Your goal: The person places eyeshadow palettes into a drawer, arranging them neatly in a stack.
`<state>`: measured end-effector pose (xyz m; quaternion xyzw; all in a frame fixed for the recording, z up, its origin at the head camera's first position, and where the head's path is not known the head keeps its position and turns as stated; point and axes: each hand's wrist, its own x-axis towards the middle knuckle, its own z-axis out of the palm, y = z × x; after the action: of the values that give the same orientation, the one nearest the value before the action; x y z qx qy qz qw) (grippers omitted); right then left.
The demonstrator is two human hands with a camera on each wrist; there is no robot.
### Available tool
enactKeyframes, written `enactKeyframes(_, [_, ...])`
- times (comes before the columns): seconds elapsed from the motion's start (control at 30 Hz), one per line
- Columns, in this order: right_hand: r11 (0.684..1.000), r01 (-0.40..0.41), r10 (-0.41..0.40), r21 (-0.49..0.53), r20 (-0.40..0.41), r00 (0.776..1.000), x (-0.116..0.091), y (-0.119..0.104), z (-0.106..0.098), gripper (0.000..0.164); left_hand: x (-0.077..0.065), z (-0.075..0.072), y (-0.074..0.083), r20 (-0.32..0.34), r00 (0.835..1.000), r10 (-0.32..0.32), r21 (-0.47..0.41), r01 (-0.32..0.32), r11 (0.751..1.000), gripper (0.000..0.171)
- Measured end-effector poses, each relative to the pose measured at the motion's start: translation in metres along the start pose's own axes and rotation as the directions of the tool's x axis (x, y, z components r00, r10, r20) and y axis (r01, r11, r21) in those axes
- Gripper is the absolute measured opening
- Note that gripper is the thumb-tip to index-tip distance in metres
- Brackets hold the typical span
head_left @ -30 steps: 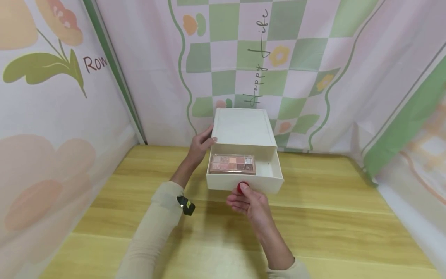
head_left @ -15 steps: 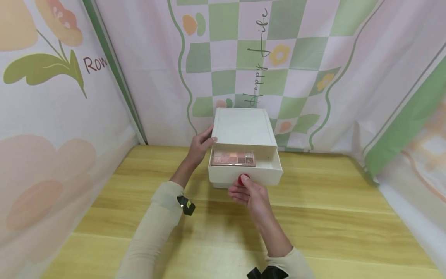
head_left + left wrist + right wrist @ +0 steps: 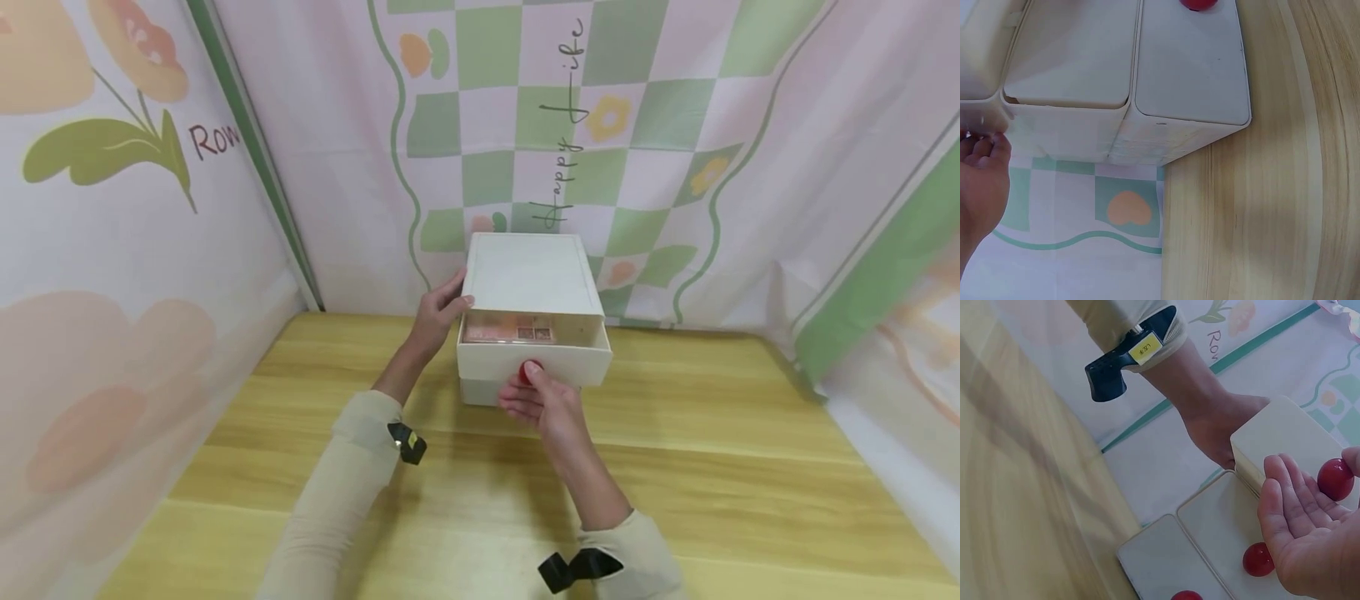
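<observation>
Eyeshadow palette half hidden in drawer

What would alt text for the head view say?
A right hand pinches the red knob of a half-open white drawer holding a palette, while the left hand steadies the box on a wooden table.
</observation>
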<state>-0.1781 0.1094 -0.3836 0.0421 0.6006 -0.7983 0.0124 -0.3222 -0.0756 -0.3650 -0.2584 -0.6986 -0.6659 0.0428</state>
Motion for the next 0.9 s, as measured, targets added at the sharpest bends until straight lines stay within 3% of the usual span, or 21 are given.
enactKeyframes(0.3, [1.0,0.009,-0.009,0.011,-0.002,1.0,0.015,-0.005,0.001,0.036,0.002,0.001,-0.002,-0.011,1.0,-0.001,0.02,0.002,1.0,0.065])
enactKeyframes(0.7, [0.998,0.027,-0.027,-0.061,-0.002,1.0,0.036,-0.007,0.003,0.047,0.002,0.001,0.0,-0.023,1.0,-0.007,0.018,0.007,1.0,0.067])
enactKeyframes(0.9, [1.0,0.012,-0.012,-0.028,-0.004,1.0,0.043,-0.008,0.002,0.044,0.001,0.002,-0.001,-0.024,1.0,-0.01,0.007,0.01,1.0,0.066])
